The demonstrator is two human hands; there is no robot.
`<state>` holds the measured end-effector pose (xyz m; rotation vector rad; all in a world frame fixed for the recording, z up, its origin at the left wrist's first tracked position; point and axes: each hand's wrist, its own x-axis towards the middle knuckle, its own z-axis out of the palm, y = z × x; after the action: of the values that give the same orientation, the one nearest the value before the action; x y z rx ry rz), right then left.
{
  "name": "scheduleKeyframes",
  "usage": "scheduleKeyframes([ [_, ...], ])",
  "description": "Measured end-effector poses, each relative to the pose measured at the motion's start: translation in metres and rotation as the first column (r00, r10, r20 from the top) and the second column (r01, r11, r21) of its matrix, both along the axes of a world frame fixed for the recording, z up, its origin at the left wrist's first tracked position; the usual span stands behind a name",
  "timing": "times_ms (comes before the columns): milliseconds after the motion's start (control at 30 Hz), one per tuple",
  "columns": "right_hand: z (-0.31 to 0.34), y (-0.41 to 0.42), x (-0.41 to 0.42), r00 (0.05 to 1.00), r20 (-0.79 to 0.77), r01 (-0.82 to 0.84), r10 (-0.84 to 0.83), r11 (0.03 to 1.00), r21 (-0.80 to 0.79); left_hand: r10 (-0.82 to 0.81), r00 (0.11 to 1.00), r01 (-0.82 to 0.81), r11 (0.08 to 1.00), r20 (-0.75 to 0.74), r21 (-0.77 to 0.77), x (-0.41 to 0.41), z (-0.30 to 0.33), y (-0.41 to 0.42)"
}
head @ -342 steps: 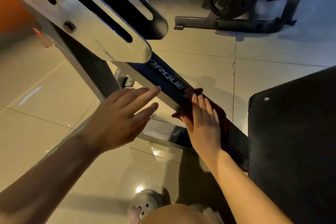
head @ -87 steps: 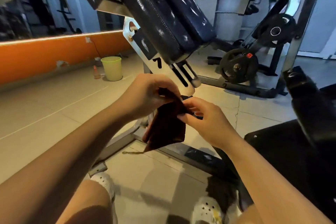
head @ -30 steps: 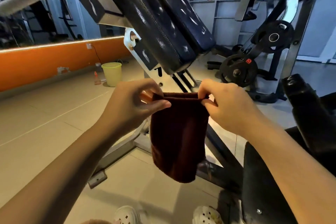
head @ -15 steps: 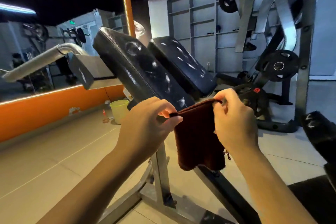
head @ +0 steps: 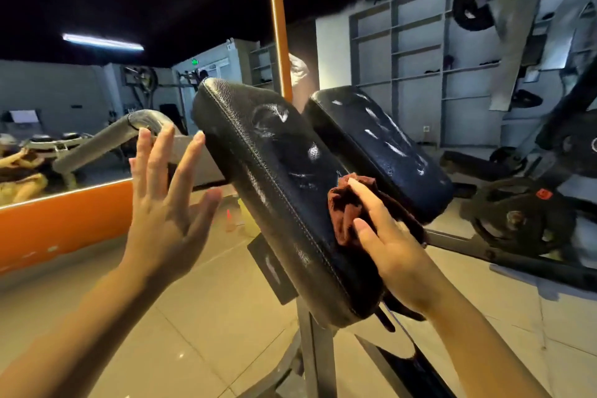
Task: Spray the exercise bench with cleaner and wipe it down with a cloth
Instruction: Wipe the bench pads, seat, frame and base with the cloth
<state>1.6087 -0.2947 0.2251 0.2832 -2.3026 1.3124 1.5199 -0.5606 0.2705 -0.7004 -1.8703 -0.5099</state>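
Right hand: the right hand [head: 392, 245] presses the bunched dark red cloth [head: 347, 203] flat against the near pad [head: 274, 178], fingers spread over it rather than curled round it.
Left hand: the left hand [head: 164, 200] is open, fingers splayed, raised just beside the pad's left edge; one fingertip looks close to the edge, though I cannot tell if it touches.
What changed: half a second ago both hands pinched the cloth's top edge and held it hanging in front of the pads; now the left has let go and the cloth is down on the upholstery.
Meaning for the task: folding seems finished and wiping of the pads is starting; white streaks of cleaner lie on both the near pad and the far pad [head: 378, 149], so spraying here looks done.
Hidden or unclear: no spray bottle is in view. The right hand covers much of the cloth. The frame [head: 315, 352] is cut off at the bottom edge, and the mirror [head: 97, 74] behind is dim.
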Motion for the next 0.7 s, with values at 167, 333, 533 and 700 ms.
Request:
scheduleKeyframes([
  [167,0.033,-0.004,-0.022,0.998,-0.035,-0.045,0.048,0.996,0.081,-0.043,0.999,0.043,0.999,0.006,0.019,-0.007,-0.001,0.000],
  [333,0.057,-0.024,-0.033,0.994,-0.052,-0.086,0.094,0.986,0.140,0.041,0.998,-0.041,0.999,0.051,-0.006,-0.013,0.001,-0.006],
  [533,0.045,-0.009,0.002,0.998,-0.063,0.034,-0.014,0.943,0.332,0.098,0.993,-0.092,0.992,0.065,-0.087,0.001,0.000,-0.010],
  [700,0.032,0.016,0.000,0.995,-0.101,0.068,-0.022,0.877,0.475,0.039,0.996,-0.033,0.996,0.081,-0.081,0.008,0.000,-0.011],
])
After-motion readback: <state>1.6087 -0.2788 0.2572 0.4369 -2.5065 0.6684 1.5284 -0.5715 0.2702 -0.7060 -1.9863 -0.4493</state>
